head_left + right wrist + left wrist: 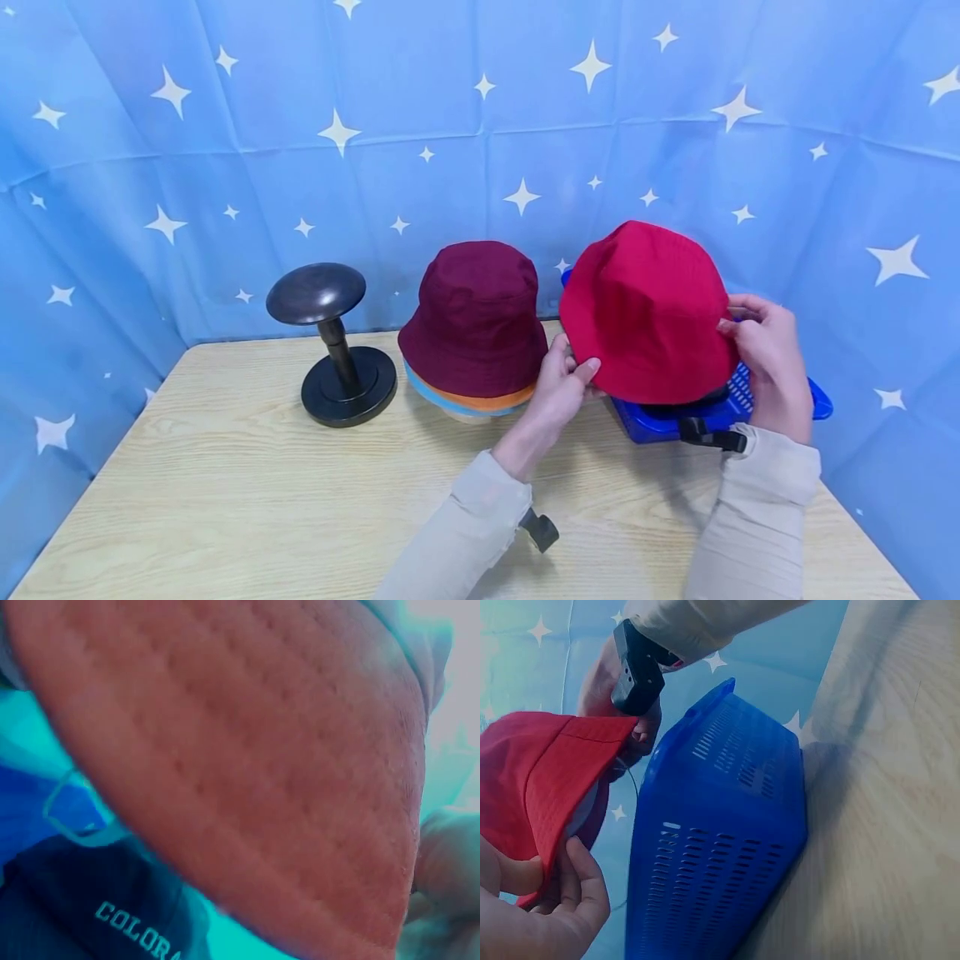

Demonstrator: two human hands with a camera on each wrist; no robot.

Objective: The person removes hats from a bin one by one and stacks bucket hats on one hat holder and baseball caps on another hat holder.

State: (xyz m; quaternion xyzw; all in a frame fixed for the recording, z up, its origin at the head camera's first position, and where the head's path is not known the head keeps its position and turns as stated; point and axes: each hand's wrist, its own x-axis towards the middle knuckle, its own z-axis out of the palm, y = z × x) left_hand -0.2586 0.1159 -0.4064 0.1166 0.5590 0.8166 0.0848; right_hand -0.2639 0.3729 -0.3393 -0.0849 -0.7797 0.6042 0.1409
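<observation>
Your left grip (557,375) pinches the near left edge of the red hat (652,308), with the thumb on top of the brim and the fingers curled beneath it. Your right grip (772,358) pinches the opposite side of the same brim, so the hat is held tilted between your two grips, above the blue basket (651,429). Below the brim, your right wrist view shows a dark cap (82,896) with white letters. Just to the left of your left grip sits the maroon hat (476,321), over an orange brim (487,403) and a light blue brim (431,396). Farther left of this grip, the black stand (340,354) is upright on the table (262,500).
</observation>
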